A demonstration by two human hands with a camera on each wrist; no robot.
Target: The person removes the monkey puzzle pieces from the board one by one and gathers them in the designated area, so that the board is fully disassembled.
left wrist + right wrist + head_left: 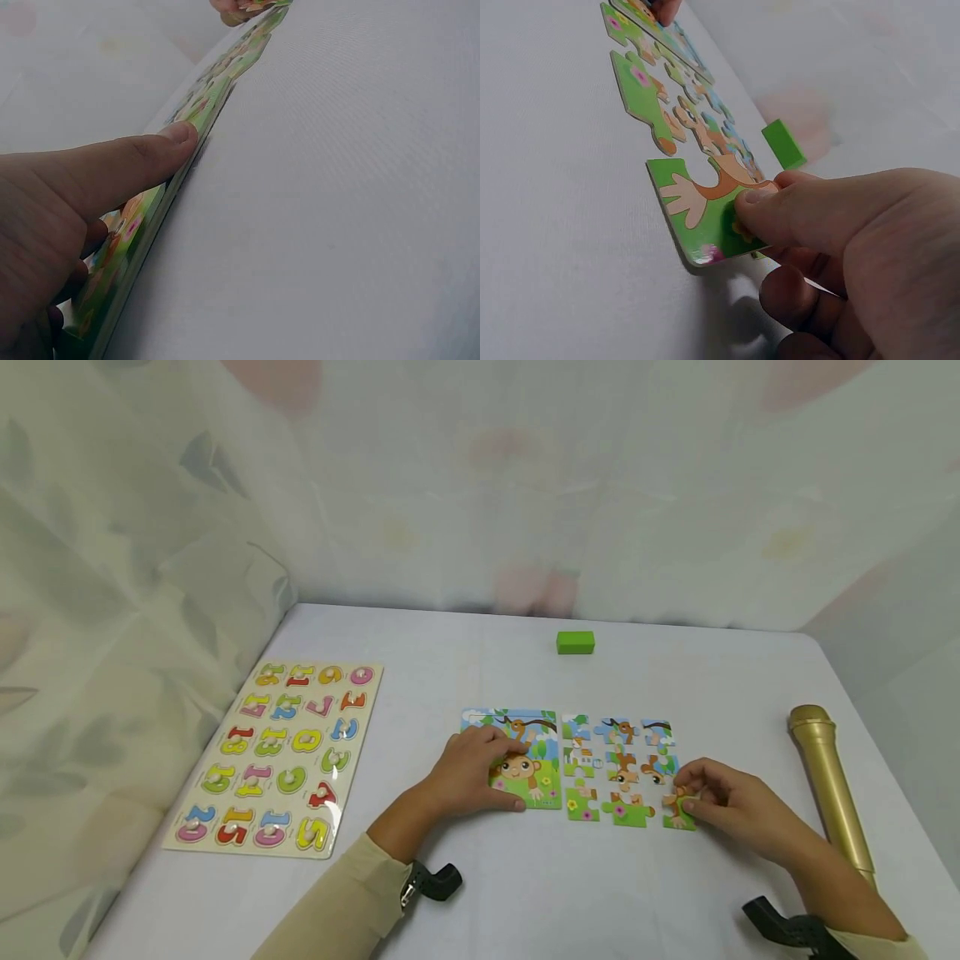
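My left hand [471, 770] rests on a puzzle board [550, 752] with a monkey picture, thumb [169, 146] extended along its near edge and fingers over its surface. Between thumb and fingers, my right hand [738, 806] pinches a green corner puzzle piece [686, 206] printed with a monkey's hand. In the right wrist view that piece is tilted, with a shadow beneath it. Several other puzzle pieces [628, 812] lie in spaced rows between the board and my right hand. The left fingertips are partly hidden in the left wrist view.
A wooden number board [281, 760] with colourful numerals lies at the left. Toward the back edge of the white table [450, 652] sits a green block [575, 643]. A gold microphone-shaped cylinder [832, 785] lies at the right, partly behind my right forearm.
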